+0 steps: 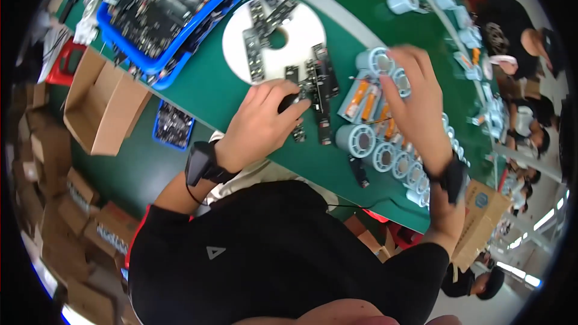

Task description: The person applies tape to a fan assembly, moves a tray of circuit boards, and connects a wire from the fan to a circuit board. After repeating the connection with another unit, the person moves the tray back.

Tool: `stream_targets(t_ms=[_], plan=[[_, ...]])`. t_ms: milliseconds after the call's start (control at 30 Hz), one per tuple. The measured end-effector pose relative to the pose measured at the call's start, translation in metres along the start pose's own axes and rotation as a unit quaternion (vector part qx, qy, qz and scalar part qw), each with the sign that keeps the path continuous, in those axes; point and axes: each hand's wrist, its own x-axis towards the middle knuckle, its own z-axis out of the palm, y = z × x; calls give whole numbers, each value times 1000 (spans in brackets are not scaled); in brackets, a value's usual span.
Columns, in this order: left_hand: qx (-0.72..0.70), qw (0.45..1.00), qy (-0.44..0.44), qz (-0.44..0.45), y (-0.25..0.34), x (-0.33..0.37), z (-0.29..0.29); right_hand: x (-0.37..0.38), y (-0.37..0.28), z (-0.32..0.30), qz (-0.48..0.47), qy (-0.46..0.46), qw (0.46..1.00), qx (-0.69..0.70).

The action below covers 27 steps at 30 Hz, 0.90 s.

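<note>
My left hand [260, 119] is closed, thumb and fingers pinching a small black part [288, 103] just above several dark circuit boards [321, 93] on the green table. To the right, my right hand [416, 97] curls over a light-blue round housing [379, 60] at the far end of a group, thumb and fingers around its rim; the fingertips are slightly blurred. Beside it, open light-blue handles hold orange batteries [368, 103]. Nearer me stands a row of more light-blue round housings [356, 141]. A white disc [238, 42] beyond my left hand carries several more dark boards.
Blue trays [162, 63] heaped with dark boards stand at the far left. A cardboard box [102, 105] and a smaller blue tray [174, 125] are below the table's left edge. A black strip [359, 171] lies near the front. Several co-workers sit at the right.
</note>
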Motion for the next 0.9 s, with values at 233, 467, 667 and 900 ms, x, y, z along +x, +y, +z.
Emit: stream_targets(t_ms=[233,467,667,900], plan=[[31,996,59,-61,1,0,-4,-111,-70,44,-78,-86,993,-13],[-54,998,-5,44,38,24,3,-119,-64,57,-38,24,998,-31],[-17,993,2,117,40,62,25,-110,-52,31,-63,-1,997,50],[12,976,-141,163,28,97,29,-97,-24,17,-23,49,994,90]])
